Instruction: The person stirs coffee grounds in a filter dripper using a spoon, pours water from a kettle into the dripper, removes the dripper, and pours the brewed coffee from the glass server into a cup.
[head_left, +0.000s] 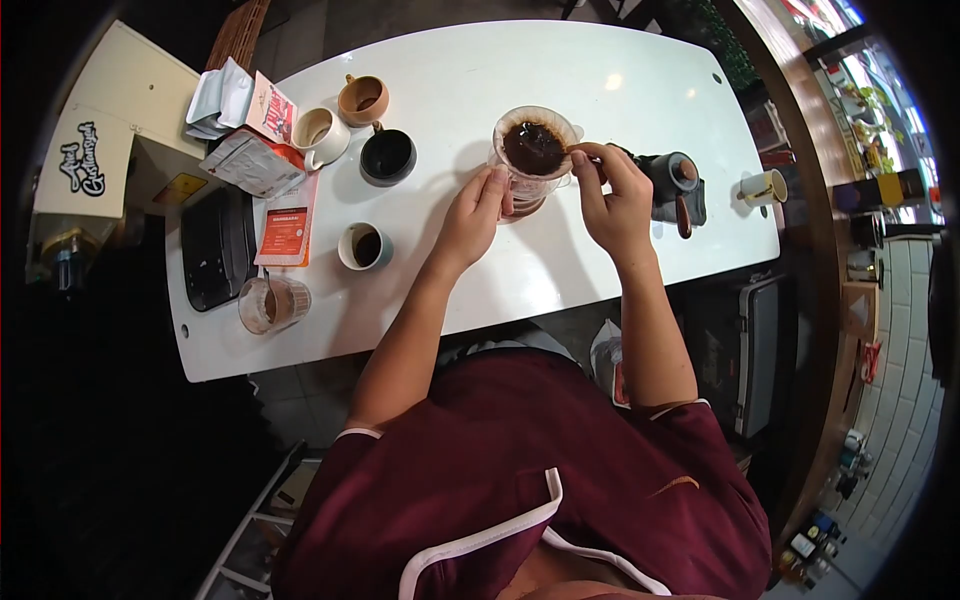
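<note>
A clear coffee dripper [537, 184] stands over the white table, its paper filter [572, 133] holding dark wet coffee [533, 147]. Beneath it shows part of a glass server [524, 208] with dark liquid, mostly hidden by the dripper. My left hand [475, 217] is closed against the dripper's near left side, fingertips pressed on the glass. At the right, my right hand [614, 195] pinches the dripper's edge near the filter rim; its exact grip is partly hidden. Just beyond that hand sits a dark kettle-like vessel [672, 175] with a wooden handle.
Left on the white table [450, 90] are a tan cup [362, 100], white mug [320, 138], black cup [388, 157] and a cup with dark liquid [364, 247]. Coffee bags [254, 162], a black tray [217, 245] and a glass [274, 303] line the left edge. A paper cup [763, 188] stands far right.
</note>
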